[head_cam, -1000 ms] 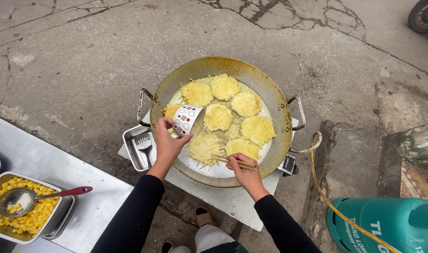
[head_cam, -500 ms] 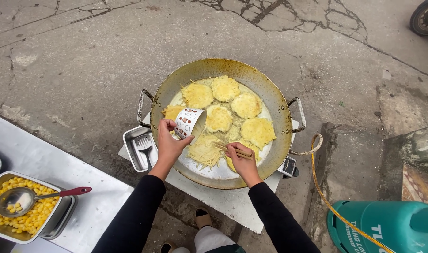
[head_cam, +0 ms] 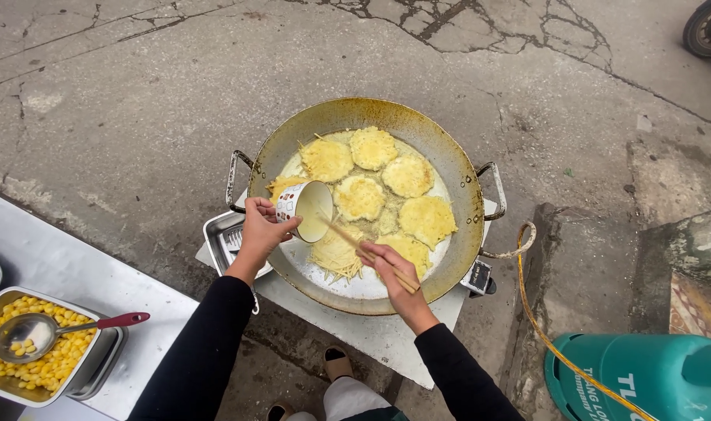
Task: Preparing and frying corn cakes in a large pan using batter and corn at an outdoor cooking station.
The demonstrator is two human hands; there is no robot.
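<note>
A wide metal frying pan (head_cam: pixel 456 168) with two handles sits on a small gas stove and holds several round yellow fritters (head_cam: pixel 373 147). My left hand (head_cam: pixel 262 228) grips a white paper cup (head_cam: pixel 308 209) tipped on its side over the pan's near left part. My right hand (head_cam: pixel 390 266) holds wooden chopsticks (head_cam: pixel 347 238) whose tips reach into the cup's mouth. Below the cup lies a loose heap of pale shredded batter (head_cam: pixel 336 256) in the pan.
A small steel tray (head_cam: pixel 219 234) sits left of the pan. On the grey table (head_cam: pixel 67 269) at left stands a metal tub of corn kernels (head_cam: pixel 47 366) with a red-handled ladle (head_cam: pixel 36 334). A green gas cylinder (head_cam: pixel 643 378) with a yellow hose (head_cam: pixel 538 323) stands at lower right.
The cup has tipped further so its mouth now faces me. My right hand has brought the chopsticks left into the cup, and a fresh shredded heap lies beneath it.
</note>
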